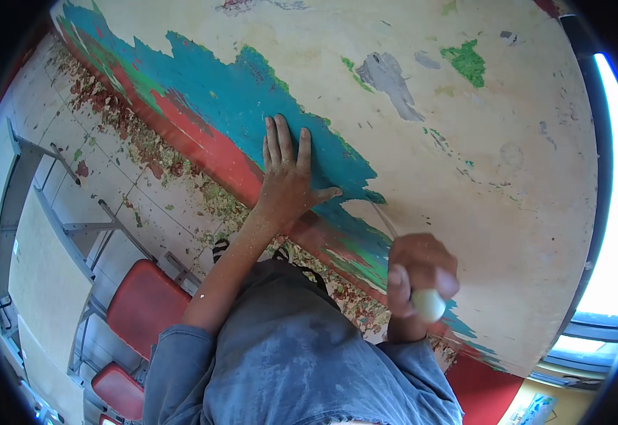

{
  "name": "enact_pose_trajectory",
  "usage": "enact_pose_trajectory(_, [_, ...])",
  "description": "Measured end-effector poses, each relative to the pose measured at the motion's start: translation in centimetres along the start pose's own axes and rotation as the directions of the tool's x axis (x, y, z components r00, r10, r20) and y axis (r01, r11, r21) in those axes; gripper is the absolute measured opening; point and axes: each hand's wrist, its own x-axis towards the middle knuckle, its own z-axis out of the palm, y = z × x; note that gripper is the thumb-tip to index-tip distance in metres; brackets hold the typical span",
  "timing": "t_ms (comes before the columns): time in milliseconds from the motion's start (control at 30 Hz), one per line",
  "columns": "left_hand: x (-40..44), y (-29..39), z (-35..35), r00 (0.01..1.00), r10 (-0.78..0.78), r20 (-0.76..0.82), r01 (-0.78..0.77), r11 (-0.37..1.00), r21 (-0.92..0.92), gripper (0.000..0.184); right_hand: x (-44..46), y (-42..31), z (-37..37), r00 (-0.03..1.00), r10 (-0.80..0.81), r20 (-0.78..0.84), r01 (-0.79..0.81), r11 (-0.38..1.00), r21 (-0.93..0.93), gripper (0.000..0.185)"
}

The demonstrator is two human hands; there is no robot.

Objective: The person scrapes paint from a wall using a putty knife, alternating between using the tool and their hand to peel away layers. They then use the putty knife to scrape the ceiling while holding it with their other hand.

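My left hand [287, 170] lies flat on the teal paint [210, 78] of a large surface, fingers stretched and thumb out to the side. Closed around a scraper is my right hand [422, 265]. The scraper's pale rounded handle end [428, 306] faces me, and its thin blade [385, 219] reaches toward the ragged edge where the teal paint meets the bare cream surface [493, 212]. Whether the blade tip touches the paint cannot be made out. A red band of paint [210, 152] runs along the surface's lower edge.
Paint flakes [160, 152] are strewn over the tiled floor [110, 166] along the surface's base. Folding chairs with red seats [146, 308] and pale panels [48, 258] stand at the left. A bright window [617, 205] is at the far right. Grey and green patches [466, 62] dot the cream area.
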Motion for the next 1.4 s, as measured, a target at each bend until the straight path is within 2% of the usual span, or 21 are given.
enact_pose_trajectory(67, [0.2, -0.2, 0.1, 1.0, 0.006, -0.013, -0.006, 1.0, -0.006, 0.112, 0.3, -1.3, -1.7, 0.99, -0.138, -0.013, 0.138, 0.973, 0.186, 0.019])
enact_pose_trajectory(133, [-0.4, -0.2, 0.1, 1.0, 0.001, 0.004, 0.0, 1.0, -0.007, 0.113, 0.3, -1.2, -1.7, 0.984, -0.14, -0.112, 0.16, 0.968, 0.195, 0.019])
enact_pose_trajectory(233, [0.0, -0.1, 0.1, 1.0, 0.013, 0.003, -0.013, 1.0, 0.0, 0.113, 0.2, -0.8, 0.0, 1.0, -0.027, -0.003, 0.027, 1.0, 0.005, 0.019])
enact_pose_trajectory(333, [-0.3, -0.3, 0.3, 1.0, 0.013, -0.013, -0.013, 1.0, 0.006, 0.113, 0.6, -1.1, -2.4, 0.985, -0.172, -0.004, 0.167, 0.946, 0.279, 0.02])
enact_pose_trajectory(433, [-0.1, -0.3, 0.2, 0.999, 0.032, -0.009, -0.032, 0.999, -0.006, 0.113, 0.6, -1.4, -0.8, 0.991, -0.053, 0.123, 0.067, 0.991, -0.115, 0.021])
enact_pose_trajectory(500, [-0.1, -0.5, 0.4, 0.999, 0.032, -0.017, -0.032, 0.999, 0.011, 0.114, 0.4, -1.1, -0.8, 0.991, -0.132, 0.007, 0.132, 0.99, 0.058, 0.022])
enact_pose_trajectory(600, [-0.1, -0.4, 0.3, 0.999, 0.029, -0.018, -0.029, 1.0, 0.006, 0.114, 0.9, -0.4, -1.0, 0.994, -0.089, -0.07, 0.106, 0.951, 0.292, 0.02])
enact_pose_trajectory(633, [-0.1, -0.5, 0.3, 0.999, 0.031, -0.015, -0.031, 0.999, 0.012, 0.114, 1.6, -0.7, -1.3, 0.987, -0.135, 0.083, 0.109, 0.958, 0.263, 0.02])
enact_pose_trajectory(733, [-0.1, -0.4, 0.4, 0.999, 0.024, -0.02, -0.024, 1.0, 0.014, 0.114, 1.9, -1.5, -1.5, 0.986, -0.165, -0.038, 0.169, 0.954, 0.249, 0.02])
enact_pose_trajectory(767, [-0.1, -0.4, 0.4, 0.999, 0.023, -0.023, -0.022, 1.0, 0.009, 0.115, 1.7, -1.0, -1.6, 0.988, -0.155, 0.001, 0.152, 0.966, 0.208, 0.02])
enact_pose_trajectory(900, [-0.2, -0.5, 0.4, 1.0, 0.017, -0.016, -0.016, 1.0, 0.014, 0.116, 1.4, -1.3, -1.3, 0.992, -0.116, -0.047, 0.124, 0.958, 0.258, 0.02])
enact_pose_trajectory(1000, [-0.1, -0.4, 0.3, 0.999, 0.022, -0.026, -0.022, 1.0, 0.0, 0.115, 2.0, -0.4, -1.0, 0.997, 0.031, 0.074, -0.032, 0.999, 0.015, 0.019])
enact_pose_trajectory(1133, [-0.3, -0.4, 0.1, 0.999, 0.029, 0.035, -0.032, 0.996, 0.085, 0.118, 0.9, -1.8, -1.6, 0.995, -0.096, -0.028, 0.1, 0.968, 0.232, 0.021])
enact_pose_trajectory(1200, [0.0, -0.3, 0.0, 0.999, 0.045, 0.024, -0.046, 0.996, 0.073, 0.118, -0.1, -0.7, -0.6, 0.999, -0.025, -0.021, 0.027, 0.996, 0.088, 0.023])
enact_pose_trajectory(1267, [-0.1, -0.4, 0.3, 0.999, 0.044, -0.001, -0.043, 0.998, 0.037, 0.115, 0.0, 0.0, 0.0, 0.988, 0.014, 0.155, -0.024, 0.997, 0.068, 0.023])
enact_pose_trajectory(1300, [0.0, -0.4, 0.3, 0.999, 0.03, -0.022, -0.029, 0.999, 0.024, 0.115, 0.7, -1.3, 0.2, 0.991, -0.068, 0.114, 0.065, 0.998, 0.024, 0.024])
enact_pose_trajectory(1333, [-0.2, -0.4, 0.3, 0.999, 0.022, -0.028, -0.021, 1.0, 0.017, 0.114, 0.9, -0.7, -0.6, 0.979, -0.166, 0.114, 0.13, 0.953, 0.272, 0.025])
enact_pose_trajectory(1400, [-0.2, -0.4, 0.2, 0.999, 0.027, -0.026, -0.027, 1.0, -0.002, 0.114, 0.7, -1.1, 0.1, 0.998, -0.006, 0.066, -0.003, 0.989, 0.146, 0.024])
